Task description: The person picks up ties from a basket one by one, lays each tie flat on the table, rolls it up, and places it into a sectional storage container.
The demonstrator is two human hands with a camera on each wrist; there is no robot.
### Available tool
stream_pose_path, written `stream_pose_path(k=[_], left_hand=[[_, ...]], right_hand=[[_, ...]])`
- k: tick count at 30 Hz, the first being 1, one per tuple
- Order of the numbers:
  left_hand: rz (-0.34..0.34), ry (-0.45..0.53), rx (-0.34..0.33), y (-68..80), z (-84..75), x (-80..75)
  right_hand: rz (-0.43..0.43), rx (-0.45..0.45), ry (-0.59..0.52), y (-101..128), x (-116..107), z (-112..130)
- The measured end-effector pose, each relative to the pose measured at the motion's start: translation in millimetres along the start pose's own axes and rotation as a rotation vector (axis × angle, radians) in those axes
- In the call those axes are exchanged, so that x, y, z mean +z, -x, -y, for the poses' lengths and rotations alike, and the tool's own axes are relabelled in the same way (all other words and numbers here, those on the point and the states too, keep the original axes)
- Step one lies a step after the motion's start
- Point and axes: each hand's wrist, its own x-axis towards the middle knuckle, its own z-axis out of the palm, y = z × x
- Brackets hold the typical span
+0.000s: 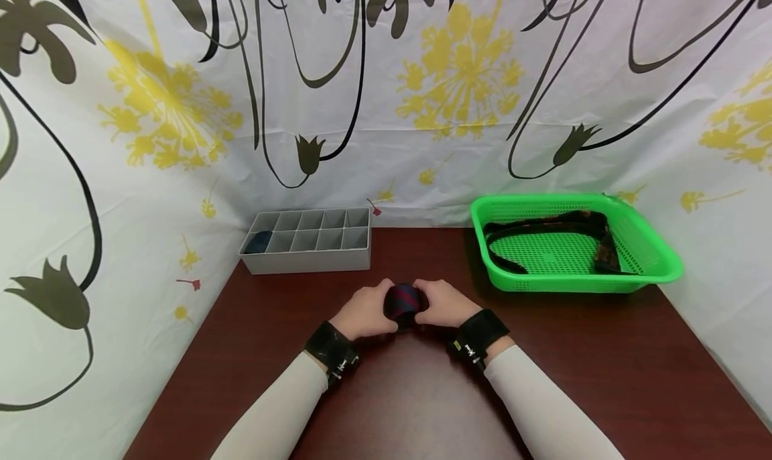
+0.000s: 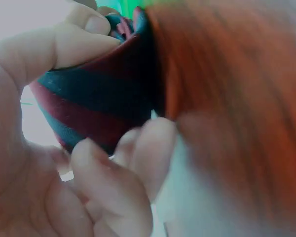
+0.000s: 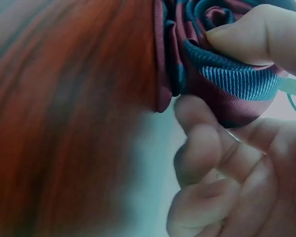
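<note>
A rolled-up necktie (image 1: 403, 302), striped dark red and navy, is held between both hands over the middle of the table. The left hand (image 1: 366, 310) grips its left side, thumb along the rolled edge and fingers curled beneath in the left wrist view. From the other side the right hand (image 1: 445, 302) grips the same roll (image 3: 237, 94); its thumb presses by the spiral's centre, with the fingers bent around below. The coiled layers show in the right wrist view, while the left wrist view shows the roll's broad striped outer face (image 2: 98, 103).
A grey divided box (image 1: 310, 261) stands at the back left, with a dark blue rolled item (image 1: 259, 242) in one compartment. At the back right is a green basket (image 1: 575, 284) holding a dark patterned necktie (image 1: 543, 226). A patterned cloth (image 1: 386, 111) hangs behind the dark red table (image 1: 253, 353).
</note>
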Motion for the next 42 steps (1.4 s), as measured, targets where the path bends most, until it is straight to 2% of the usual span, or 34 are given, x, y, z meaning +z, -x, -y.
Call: stream_pose_path(k=[8, 13, 16, 20, 24, 28, 32, 42], left_hand=[[-0.019, -0.026, -0.010, 0.8, -1.5, 0.0], [0.013, -0.020, -0.036, 2.0, -3.7, 0.5], [-0.002, -0.050, -0.033, 1.7, -4.3, 1.8], [-0.034, -0.110, -0.034, 2.5, -6.2, 0.5], [-0.039, -0.121, -0.045, 3.3, -6.5, -1.4], [-0.037, -0.092, -0.034, 1.5, -3.5, 0.9], [-0.044, -0.049, -0.011, -0.8, -1.3, 2.7], [-0.006, 0.185, -0.039, -6.5, 6.1, 5.6]], right_hand=[[-0.043, -0.030, -0.038, -2, 2, 0], [0.008, 0.006, -0.036, -3, 3, -9], [0.018, 0.002, -0.043, -2, 2, -8], [-0.025, -0.039, -0.088, -1, -3, 0], [-0.047, -0.026, -0.061, -1, -4, 0], [-0.031, 0.005, 0.001, -1, -2, -5], [-0.021, -0.004, -0.019, 0, -4, -4], [-0.015, -0.010, -0.083, -4, 4, -7]])
